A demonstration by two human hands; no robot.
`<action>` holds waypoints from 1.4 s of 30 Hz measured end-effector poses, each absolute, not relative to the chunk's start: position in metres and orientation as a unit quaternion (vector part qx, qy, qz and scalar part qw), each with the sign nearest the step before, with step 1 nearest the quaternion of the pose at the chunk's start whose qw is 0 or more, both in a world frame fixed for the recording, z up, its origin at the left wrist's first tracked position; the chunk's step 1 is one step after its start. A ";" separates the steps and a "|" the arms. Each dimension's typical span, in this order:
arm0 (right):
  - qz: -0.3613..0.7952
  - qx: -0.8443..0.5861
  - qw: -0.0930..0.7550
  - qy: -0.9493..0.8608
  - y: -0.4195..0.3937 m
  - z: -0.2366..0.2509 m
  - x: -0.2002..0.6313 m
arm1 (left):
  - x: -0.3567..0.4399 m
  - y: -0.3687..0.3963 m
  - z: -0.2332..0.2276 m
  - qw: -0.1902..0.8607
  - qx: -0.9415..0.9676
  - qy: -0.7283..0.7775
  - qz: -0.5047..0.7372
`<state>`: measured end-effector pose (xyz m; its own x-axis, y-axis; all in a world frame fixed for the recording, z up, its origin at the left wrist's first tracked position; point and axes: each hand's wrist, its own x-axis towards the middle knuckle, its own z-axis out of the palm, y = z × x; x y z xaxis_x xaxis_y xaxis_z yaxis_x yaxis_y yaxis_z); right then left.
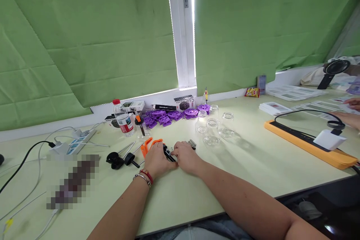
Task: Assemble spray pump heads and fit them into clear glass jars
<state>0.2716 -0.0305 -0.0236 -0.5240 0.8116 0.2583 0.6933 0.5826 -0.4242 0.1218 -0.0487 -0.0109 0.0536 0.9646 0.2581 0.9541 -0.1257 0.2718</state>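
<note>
Orange handles of a small tool (pixel 148 144) poke out just behind my left hand (pixel 157 161), which lies knuckles-up on the pale table (pixel 253 168) with its fingers curled; I cannot tell how tightly they close. Between the two hands sits a small black part (pixel 169 154), touched from both sides. My right hand (pixel 185 157) is bent over it, fingertips pinching at its end. A little wire brush (pixel 192 143) lies just beyond the right hand. Further back stand clear glass jars (pixel 211 137), a heap of purple plastic wheels (pixel 168 116) and a water bottle (pixel 122 119). Left of the hands lie black knobs with metal rods (pixel 122 157). Far right, another person's hand (pixel 353 103) rests near some cards.
</note>
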 end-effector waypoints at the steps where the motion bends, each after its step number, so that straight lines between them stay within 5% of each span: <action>1: 0.137 -0.436 0.222 -0.861 -0.031 -0.023 0.271 | 0.121 -0.048 -0.012 0.012 0.727 0.660 0.189; 42: 0.132 -0.458 0.233 -0.848 -0.032 -0.018 0.278 | 0.120 -0.045 -0.012 0.034 0.726 0.662 0.186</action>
<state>0.2782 -0.0321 -0.0177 -0.4723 0.8379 0.2736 0.7147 0.5457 -0.4375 0.1201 -0.0453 -0.0124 0.0552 0.9727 0.2252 0.9478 -0.1220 0.2947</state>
